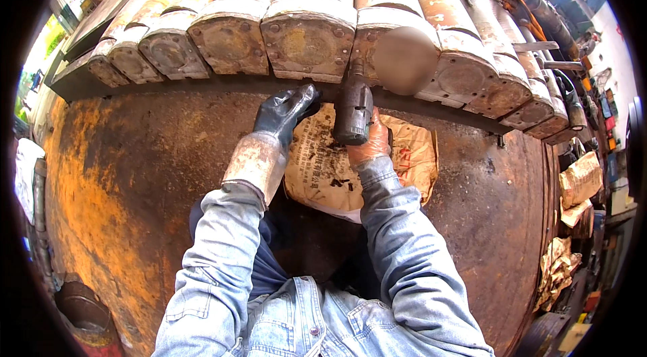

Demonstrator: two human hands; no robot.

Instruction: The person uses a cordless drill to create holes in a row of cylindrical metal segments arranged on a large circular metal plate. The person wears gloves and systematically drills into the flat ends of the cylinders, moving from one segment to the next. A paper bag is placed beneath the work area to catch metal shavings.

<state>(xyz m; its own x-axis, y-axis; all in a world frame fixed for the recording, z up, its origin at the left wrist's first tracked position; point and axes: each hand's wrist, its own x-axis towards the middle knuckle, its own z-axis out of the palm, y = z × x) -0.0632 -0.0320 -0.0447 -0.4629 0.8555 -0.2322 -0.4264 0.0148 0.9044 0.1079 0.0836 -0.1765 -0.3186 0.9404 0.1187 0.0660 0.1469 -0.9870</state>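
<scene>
My right hand (373,143), in a worn orange glove, grips a dark pneumatic power tool (354,109) held upright, its nose up against the underside of a row of dusty metal cylinders (308,39). My left hand (286,111), in a dark glove with a grimy pale cuff, reaches up beside the tool, fingertips touching the dark ledge under the cylinder ends. A crumpled tan paper sack (323,171) lies under both hands on the rusty plate (155,175). Both arms wear denim sleeves.
The cylinders fan out in a row from left to right, each with a bolted end cap. The rusty orange plate spreads left and right of me. Crumpled paper sacks (578,182) and cluttered shelves stand at the right. A dark round bucket (84,308) sits lower left.
</scene>
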